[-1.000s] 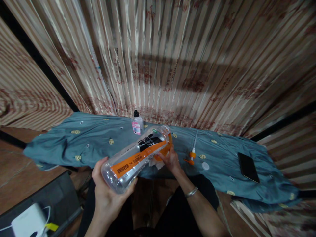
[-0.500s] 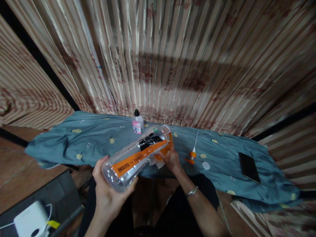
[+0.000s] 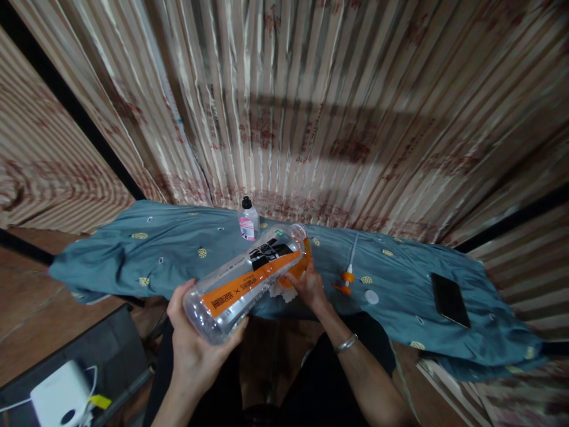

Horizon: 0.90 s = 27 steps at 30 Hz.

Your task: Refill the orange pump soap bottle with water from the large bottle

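Hiding behind bottle (image 3: 249,277): right hand's (image 3: 306,286) fingers.

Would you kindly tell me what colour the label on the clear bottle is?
The bottle's label is orange with a black patch, seen in the head view.

Surroundings: cloth-covered surface, striped curtain behind

Blue cloth (image 3: 178,261) carries small capped bottle (image 3: 248,220), orange nozzle (image 3: 345,280), white disc (image 3: 371,297), dark phone (image 3: 450,299); white device (image 3: 60,394) lower left.
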### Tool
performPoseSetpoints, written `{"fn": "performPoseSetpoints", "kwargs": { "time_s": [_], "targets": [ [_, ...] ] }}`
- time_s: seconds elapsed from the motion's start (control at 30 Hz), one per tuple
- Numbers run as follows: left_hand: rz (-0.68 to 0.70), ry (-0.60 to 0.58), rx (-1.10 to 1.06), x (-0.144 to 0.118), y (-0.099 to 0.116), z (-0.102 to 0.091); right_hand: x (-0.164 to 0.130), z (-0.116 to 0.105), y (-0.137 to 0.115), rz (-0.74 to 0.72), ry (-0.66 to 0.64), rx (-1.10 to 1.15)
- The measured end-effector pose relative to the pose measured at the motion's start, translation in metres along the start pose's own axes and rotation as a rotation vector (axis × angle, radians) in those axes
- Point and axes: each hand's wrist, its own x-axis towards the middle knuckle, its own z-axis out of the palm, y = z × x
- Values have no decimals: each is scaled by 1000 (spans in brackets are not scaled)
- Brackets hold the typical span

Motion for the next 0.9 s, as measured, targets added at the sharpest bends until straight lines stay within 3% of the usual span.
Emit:
{"fn": "performPoseSetpoints", "kwargs": {
  "time_s": [0.07,0.23,0.37,0.67,0.9],
  "targets": [
    [21,-28,15,1,-1,-1,0,0,0,-13,7,0],
    [-118,71,-96,-6,17,11,0,1,2,-18,6,-10],
    [-128,78,-122,-11,27,16,0,1,3,-35,8,8],
    [-86,41,-51,-8,11,9,0,-1,-3,-20,14,42],
    [-104,69,-67,-10,17,11,0,-5,-5,-21,1,17]
  ]
}}
